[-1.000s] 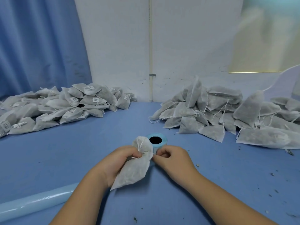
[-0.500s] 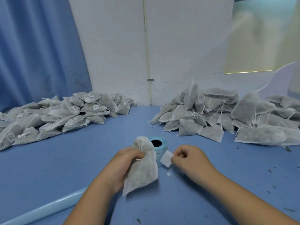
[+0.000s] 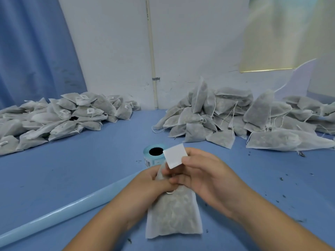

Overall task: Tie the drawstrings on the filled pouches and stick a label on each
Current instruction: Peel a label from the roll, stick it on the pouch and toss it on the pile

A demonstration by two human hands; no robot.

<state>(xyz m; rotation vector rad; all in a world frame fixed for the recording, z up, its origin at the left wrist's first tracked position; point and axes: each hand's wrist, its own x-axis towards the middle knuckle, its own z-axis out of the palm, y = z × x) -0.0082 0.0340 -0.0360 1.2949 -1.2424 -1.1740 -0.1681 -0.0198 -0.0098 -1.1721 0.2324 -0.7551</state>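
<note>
Head view: labelling is the step in hand. The left hand (image 3: pixel 155 180) has its grip clamped round the gathered neck of a filled pouch (image 3: pixel 174 214), low at centre frame above the blue table (image 3: pixel 72 178). The right hand (image 3: pixel 208 178) pinches a white label (image 3: pixel 175 157) just beyond the neck. The pouch's long axis runs 12 to 6 o'clock, neck toward 12. The next move likely calls for pressing the label flat onto the pouch. The label roll (image 3: pixel 147 158) stands at 12 o'clock of the hands.
</note>
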